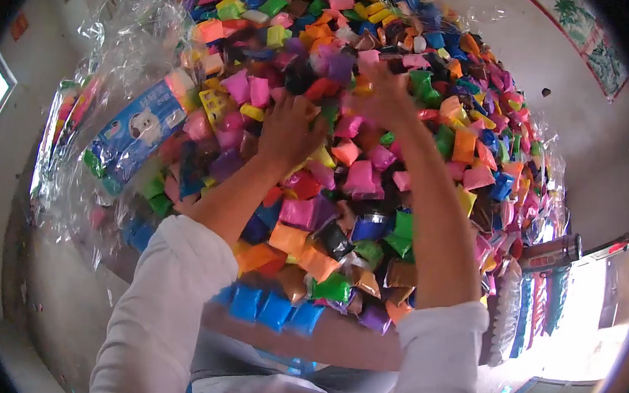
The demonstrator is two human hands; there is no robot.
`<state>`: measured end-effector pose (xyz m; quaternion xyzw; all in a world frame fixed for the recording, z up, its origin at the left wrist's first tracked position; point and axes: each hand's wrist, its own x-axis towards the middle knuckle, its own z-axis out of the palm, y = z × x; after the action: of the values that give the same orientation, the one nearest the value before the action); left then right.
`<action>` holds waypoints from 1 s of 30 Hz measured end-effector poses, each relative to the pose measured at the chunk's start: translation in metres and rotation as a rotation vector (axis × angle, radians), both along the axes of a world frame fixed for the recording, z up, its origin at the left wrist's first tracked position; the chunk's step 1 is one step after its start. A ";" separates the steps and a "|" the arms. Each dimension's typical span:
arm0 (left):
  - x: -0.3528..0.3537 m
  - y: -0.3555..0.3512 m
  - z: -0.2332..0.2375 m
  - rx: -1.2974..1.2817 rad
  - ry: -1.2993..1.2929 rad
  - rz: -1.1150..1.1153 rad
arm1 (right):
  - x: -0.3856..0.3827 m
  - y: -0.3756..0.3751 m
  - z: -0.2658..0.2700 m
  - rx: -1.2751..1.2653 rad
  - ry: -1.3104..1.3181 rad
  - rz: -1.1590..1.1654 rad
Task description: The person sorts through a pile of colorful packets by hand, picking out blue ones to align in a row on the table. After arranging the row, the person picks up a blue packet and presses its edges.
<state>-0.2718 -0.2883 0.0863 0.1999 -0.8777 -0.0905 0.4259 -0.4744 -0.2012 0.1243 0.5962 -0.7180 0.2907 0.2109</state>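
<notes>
A big heap of small, plump plastic packets (360,179) in many colours covers the table in front of me. My left hand (290,132) is in the middle of the heap, fingers curled down among the packets; what they grip is hidden. Farther forward and to the right, my right hand (387,99) reaches over the packets, its fingers smeared by motion. A pink packet (368,56) shows right at its fingertips. Left of my left hand are pink-purple packets (245,88) and a yellow holed piece (214,105).
Clear plastic bags (131,42) bulge along the left side, with a blue printed pack (143,120) showing a cartoon animal. Several blue packets (274,311) lie in a row at the table's near edge (332,342). Filled clear sleeves (523,316) stand at the right.
</notes>
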 end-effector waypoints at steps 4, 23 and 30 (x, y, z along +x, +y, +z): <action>-0.001 -0.008 0.002 0.159 -0.119 0.014 | 0.036 0.002 -0.007 0.193 0.012 -0.144; -0.008 -0.012 -0.027 -0.124 -0.149 0.059 | 0.035 -0.064 0.016 -0.029 -0.142 0.082; -0.012 -0.019 -0.037 -0.114 -0.020 0.032 | 0.060 -0.080 0.022 0.387 0.008 -0.157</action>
<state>-0.2838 -0.3073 0.0491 0.1901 -0.8824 -0.0318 0.4293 -0.4148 -0.2810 0.1467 0.5689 -0.8040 0.1276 0.1172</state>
